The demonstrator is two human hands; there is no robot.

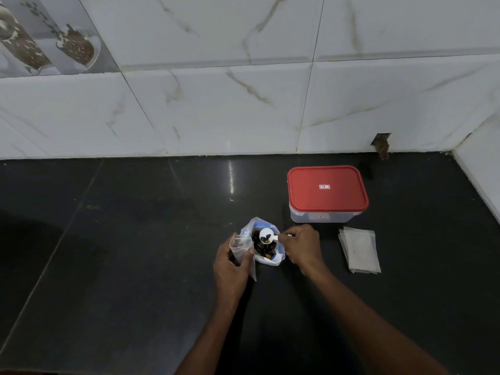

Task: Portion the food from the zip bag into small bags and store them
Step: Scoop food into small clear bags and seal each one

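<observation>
An open zip bag with dark dried food stands on the black counter near the middle. My right hand pinches the handle of a small white scoop, which holds a few dark pieces above the zip bag's mouth. My left hand grips a small clear bag, held upright just left of the zip bag with its mouth open. A few dark pieces seem to lie inside the small bag.
A clear plastic box with a shut red lid stands behind and to the right. A stack of flat small clear bags lies right of my right hand. A marble-tiled wall borders the black counter at the back and right.
</observation>
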